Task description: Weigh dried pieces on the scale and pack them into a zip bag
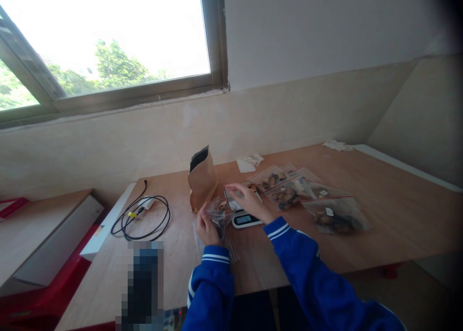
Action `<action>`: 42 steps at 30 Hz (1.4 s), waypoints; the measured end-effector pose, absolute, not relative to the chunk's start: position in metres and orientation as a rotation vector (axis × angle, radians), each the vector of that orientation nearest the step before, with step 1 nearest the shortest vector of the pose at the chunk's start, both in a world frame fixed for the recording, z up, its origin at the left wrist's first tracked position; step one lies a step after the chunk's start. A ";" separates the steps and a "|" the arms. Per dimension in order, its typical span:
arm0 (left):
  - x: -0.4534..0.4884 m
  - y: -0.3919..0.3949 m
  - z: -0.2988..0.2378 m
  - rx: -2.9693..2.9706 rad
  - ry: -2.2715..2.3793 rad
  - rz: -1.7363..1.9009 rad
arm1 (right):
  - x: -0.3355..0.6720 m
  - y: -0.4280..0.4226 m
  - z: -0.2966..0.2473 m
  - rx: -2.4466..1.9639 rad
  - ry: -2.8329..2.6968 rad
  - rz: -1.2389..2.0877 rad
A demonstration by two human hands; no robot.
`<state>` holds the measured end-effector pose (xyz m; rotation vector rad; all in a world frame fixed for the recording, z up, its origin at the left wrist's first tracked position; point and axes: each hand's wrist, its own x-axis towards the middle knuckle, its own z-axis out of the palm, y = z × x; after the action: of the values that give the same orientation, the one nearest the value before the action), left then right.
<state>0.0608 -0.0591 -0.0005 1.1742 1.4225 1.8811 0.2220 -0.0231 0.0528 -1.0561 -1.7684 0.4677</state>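
My left hand (206,226) is closed on a small clear plastic bag (221,215) with dark dried pieces in it, held just above the table. My right hand (249,200) hovers over a small digital scale (243,217), fingers curled towards the bag's top and touching it. An open brown paper pouch (201,178) stands upright just behind my left hand. Both arms wear blue sleeves with white stripes.
Several filled clear zip bags (311,199) lie in a row on the wooden table (379,200) to the right. A coiled black cable (142,217) lies at the left. Crumpled paper (249,162) sits near the wall. A blurred dark object (142,282) stands at the front edge.
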 end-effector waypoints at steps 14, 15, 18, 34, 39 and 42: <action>0.062 -0.060 0.003 1.146 1.420 1.874 | 0.276 -0.002 -0.016 -1.499 -1.808 -0.003; 0.062 -0.060 0.003 1.149 1.417 1.872 | 0.275 -0.004 -0.016 -1.500 -1.800 -0.015; 0.062 -0.060 0.003 1.153 1.418 1.868 | 0.272 -0.009 -0.012 -1.483 -1.797 -0.018; 0.062 -0.059 0.002 1.198 1.363 1.860 | 0.204 -0.036 0.043 -0.991 -1.427 0.778; 0.062 -0.058 -0.002 1.144 1.321 1.888 | 0.187 -0.050 0.044 -0.952 -1.616 0.852; 0.062 -0.058 -0.003 1.143 1.308 1.893 | 0.188 -0.056 0.046 -0.969 -1.708 0.751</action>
<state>0.0619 -0.0575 -0.0034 1.1429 1.3081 1.8934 0.1878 -0.0565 0.0456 -0.9685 -1.7081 0.7508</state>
